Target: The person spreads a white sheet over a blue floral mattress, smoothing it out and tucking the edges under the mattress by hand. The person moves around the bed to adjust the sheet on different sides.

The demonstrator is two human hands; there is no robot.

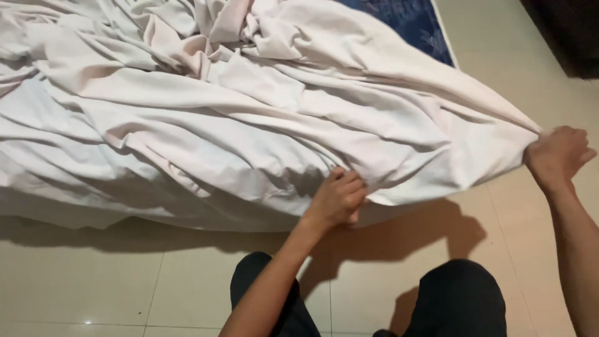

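A large crumpled white sheet (249,112) covers most of a low mattress on the floor. My left hand (337,198) grips the sheet's lower edge near the middle, fingers curled into the cloth. My right hand (557,155) is closed on a corner of the sheet at the far right and holds it stretched out above the floor, so the cloth is pulled taut toward it. A patch of dark blue patterned mattress (415,25) shows uncovered at the top right.
Cream floor tiles (93,281) lie in front of the mattress and along its right side. My knees in dark trousers (462,299) are at the bottom of the view. A dark piece of furniture (571,34) stands at the top right corner.
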